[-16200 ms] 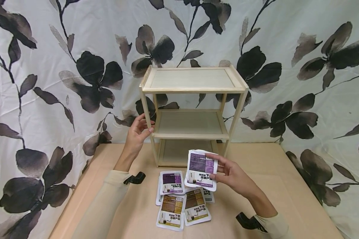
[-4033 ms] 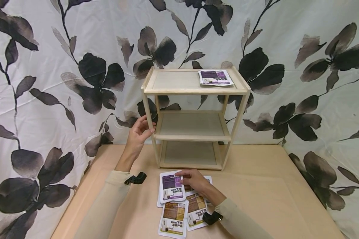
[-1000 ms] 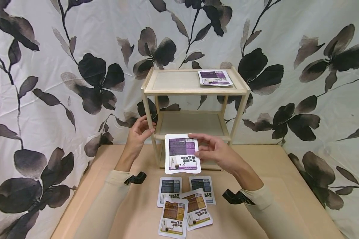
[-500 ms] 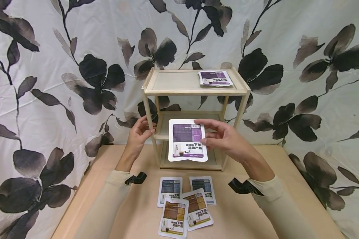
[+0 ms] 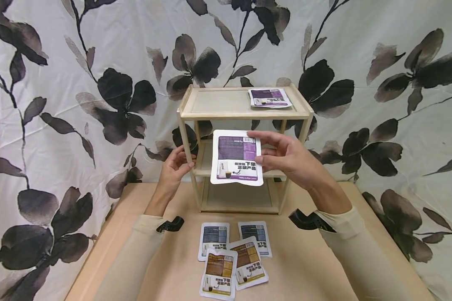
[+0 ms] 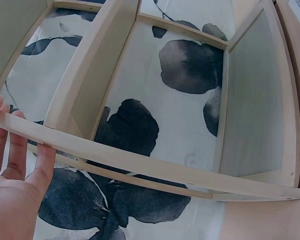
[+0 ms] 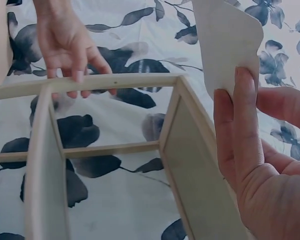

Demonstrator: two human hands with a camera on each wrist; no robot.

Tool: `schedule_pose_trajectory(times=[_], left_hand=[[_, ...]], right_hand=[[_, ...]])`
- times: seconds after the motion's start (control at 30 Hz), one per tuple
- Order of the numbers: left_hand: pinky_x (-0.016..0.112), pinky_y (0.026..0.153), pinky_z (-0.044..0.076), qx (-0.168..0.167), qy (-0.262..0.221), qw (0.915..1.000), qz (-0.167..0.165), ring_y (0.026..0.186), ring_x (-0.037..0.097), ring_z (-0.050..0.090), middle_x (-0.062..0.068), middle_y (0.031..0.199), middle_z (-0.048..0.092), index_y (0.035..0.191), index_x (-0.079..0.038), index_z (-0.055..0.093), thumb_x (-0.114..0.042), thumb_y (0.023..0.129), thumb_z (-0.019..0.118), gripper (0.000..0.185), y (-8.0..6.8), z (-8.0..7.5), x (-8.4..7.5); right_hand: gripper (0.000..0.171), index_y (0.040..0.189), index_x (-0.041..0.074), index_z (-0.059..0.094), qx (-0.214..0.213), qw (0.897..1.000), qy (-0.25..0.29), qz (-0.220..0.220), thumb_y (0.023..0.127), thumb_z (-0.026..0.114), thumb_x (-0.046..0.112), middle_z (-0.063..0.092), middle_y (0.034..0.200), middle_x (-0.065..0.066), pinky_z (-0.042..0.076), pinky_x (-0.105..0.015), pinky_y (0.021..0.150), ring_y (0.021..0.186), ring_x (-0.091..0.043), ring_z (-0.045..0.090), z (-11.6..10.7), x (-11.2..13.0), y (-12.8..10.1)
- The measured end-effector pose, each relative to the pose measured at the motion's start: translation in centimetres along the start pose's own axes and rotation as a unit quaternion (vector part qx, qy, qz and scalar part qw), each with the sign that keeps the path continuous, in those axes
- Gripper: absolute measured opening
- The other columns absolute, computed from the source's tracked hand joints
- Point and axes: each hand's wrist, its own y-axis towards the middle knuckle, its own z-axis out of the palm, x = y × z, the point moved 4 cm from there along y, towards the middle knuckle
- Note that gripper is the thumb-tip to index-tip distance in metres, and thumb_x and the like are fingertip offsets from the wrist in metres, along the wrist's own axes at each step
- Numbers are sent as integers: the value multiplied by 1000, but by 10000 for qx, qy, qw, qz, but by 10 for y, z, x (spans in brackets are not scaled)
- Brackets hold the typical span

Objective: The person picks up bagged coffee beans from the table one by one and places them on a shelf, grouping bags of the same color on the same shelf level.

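Note:
My left hand (image 5: 173,169) holds the left front post (image 6: 140,156) of a three-tier wooden shelf (image 5: 218,102), thumb on one side and fingers on the other. A white sachet with a purple label (image 5: 236,161), printed with a coffee cup, is pinched at its right edge by my right hand (image 5: 291,161). It hangs in front of the middle tier, apart from the shelf. The right wrist view shows the plain back of the sachet (image 7: 230,45) between thumb and fingers. Purple-labelled sachets (image 5: 270,98) lie stacked on the right of the top tier.
On the table (image 5: 324,259), before the shelf, lie two blue-labelled sachets (image 5: 256,234) and two brown-labelled ones (image 5: 218,269), some overlapping. A cloth with dark flowers (image 5: 124,100) hangs behind the shelf. The top tier has raised side rails.
Purple sachets have come to lie on the top tier. My right hand has picked another purple sachet off the table and raised it towards the shelf. The left hand stays on the post.

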Motion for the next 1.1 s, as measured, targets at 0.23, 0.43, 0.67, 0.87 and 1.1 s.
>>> schedule_pose_trajectory(times=[0.23,0.43,0.67,0.87,1.1], left_hand=[[27,91,53,-9,-8,10000,-63,108,34,60,15,115,65,142,-10,53,5,93,67,53,0,-1,-1],[26,91,53,-11,6,9999,-122,109,32,59,34,122,56,144,-7,51,8,94,65,55,0,-1,1],[26,92,51,42,2,10000,-43,113,47,54,40,124,52,147,7,41,14,93,61,58,1,0,0],[27,92,50,46,50,10000,-48,108,29,61,39,123,53,146,7,41,14,93,60,57,1,0,1],[27,90,51,32,-65,10000,15,112,41,58,24,118,62,147,-2,47,10,93,64,57,0,0,2]], right_hand=[[60,152,9,45,-68,9999,-31,-128,96,66,0,60,132,-20,60,-36,86,107,-25,69,-3,11,11],[59,150,11,48,-281,9994,-199,-43,95,69,3,57,135,-16,61,-31,84,106,-23,68,-8,16,19],[61,151,13,48,-369,9986,-355,-93,95,68,0,57,137,-14,60,-28,79,107,-22,67,-14,26,27],[60,151,14,48,-384,9980,-488,-130,95,68,2,58,133,-16,60,-28,81,107,-24,66,-18,35,34],[61,151,15,48,-467,9967,-653,-129,95,70,4,54,136,-14,60,-28,85,112,-28,63,-21,43,41]])
